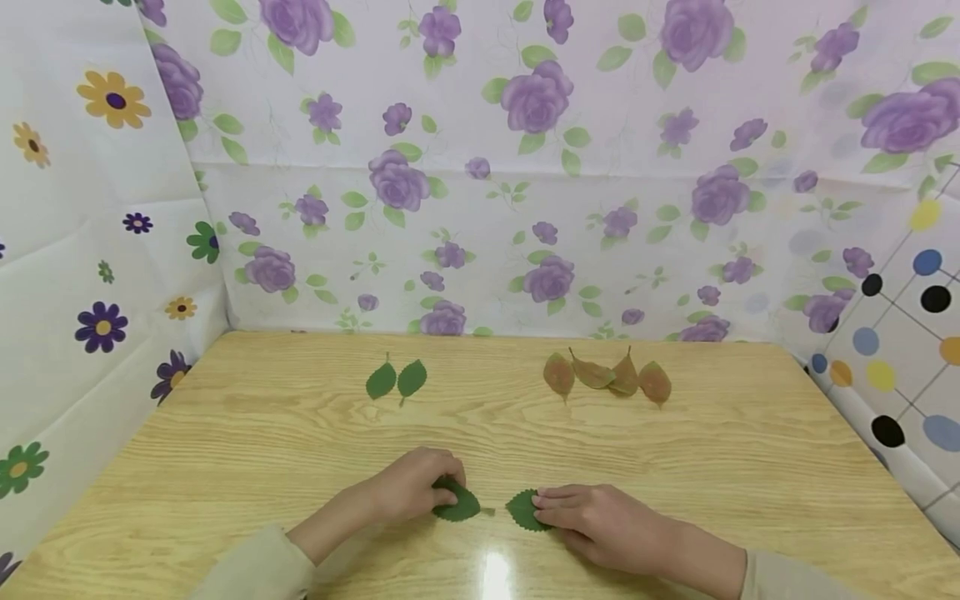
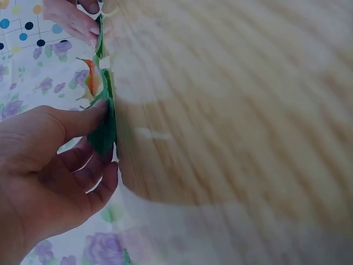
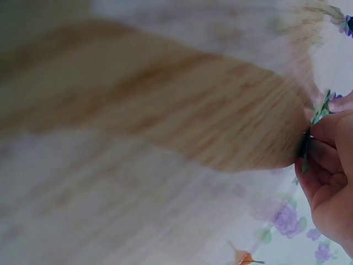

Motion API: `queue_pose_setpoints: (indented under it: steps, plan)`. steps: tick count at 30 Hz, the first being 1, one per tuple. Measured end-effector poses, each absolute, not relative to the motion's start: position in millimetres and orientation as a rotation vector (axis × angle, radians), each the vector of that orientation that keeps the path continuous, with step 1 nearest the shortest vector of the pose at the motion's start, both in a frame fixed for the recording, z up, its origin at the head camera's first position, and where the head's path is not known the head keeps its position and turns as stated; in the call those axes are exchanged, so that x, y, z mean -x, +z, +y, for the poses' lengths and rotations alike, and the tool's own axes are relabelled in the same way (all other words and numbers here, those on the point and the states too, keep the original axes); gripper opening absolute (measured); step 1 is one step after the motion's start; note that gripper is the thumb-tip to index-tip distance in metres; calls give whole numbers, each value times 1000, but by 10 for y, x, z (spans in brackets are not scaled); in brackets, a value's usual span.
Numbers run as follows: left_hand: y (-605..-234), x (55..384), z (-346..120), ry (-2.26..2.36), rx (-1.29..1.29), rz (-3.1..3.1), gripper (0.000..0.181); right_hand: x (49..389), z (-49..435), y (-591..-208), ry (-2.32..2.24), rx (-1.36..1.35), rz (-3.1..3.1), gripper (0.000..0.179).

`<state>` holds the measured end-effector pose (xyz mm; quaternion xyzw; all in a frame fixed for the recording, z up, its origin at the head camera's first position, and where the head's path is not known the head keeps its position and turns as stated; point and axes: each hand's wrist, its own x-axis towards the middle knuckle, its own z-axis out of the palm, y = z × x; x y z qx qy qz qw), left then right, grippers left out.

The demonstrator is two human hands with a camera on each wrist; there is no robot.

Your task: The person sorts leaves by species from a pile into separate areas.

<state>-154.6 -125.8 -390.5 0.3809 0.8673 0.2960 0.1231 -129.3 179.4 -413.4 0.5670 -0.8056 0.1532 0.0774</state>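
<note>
Near the front of the table, my left hand (image 1: 416, 487) pinches a green toothed-edge leaf (image 1: 463, 505) between thumb and fingers. Its short stem points right. The left wrist view shows the thumb on one face of this leaf (image 2: 102, 135) and the fingers behind it. A second green leaf (image 1: 522, 510) lies just to the right, tip toward the first one's stem, with a small gap between. My right hand (image 1: 600, 523) holds it at its right end, covering that part. In the right wrist view, thumb and fingers meet at the thin edge of this leaf (image 3: 305, 157).
Two more green leaves, one left (image 1: 381, 381) and one right (image 1: 412, 379), lie side by side at the back left. Several reddish-brown leaves (image 1: 558, 375) form a row at the back right, the middle ones overlapping. Flowered cloth (image 1: 480, 217) hangs behind the wooden table (image 1: 300, 450).
</note>
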Motion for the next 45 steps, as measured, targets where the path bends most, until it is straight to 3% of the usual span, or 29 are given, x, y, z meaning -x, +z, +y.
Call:
queue_pose_setpoints:
  steps: [13, 23, 29, 39, 45]
  plan:
    - [-3985, 1720, -1309, 1187, -796, 2565, 7, 1295, 1783, -4161, 412, -1706, -2362, 33]
    - [-3934, 1939, -1180, 1668, -218, 2548, 5, 1288, 1783, -4177, 399, -1688, -2368, 32]
    - [-3975, 2160, -1145, 1760, -137, 2507, 9, 1288, 1776, -4193, 368, -1682, -2339, 31]
    - [-3901, 2552, -1187, 1777, -38, 2603, 32, 1319, 1719, -4155, 395, -1658, -2274, 19]
    - [-3895, 2667, -1194, 1615, -4, 2808, 24, 1333, 1694, -4145, 395, -1652, -2274, 17]
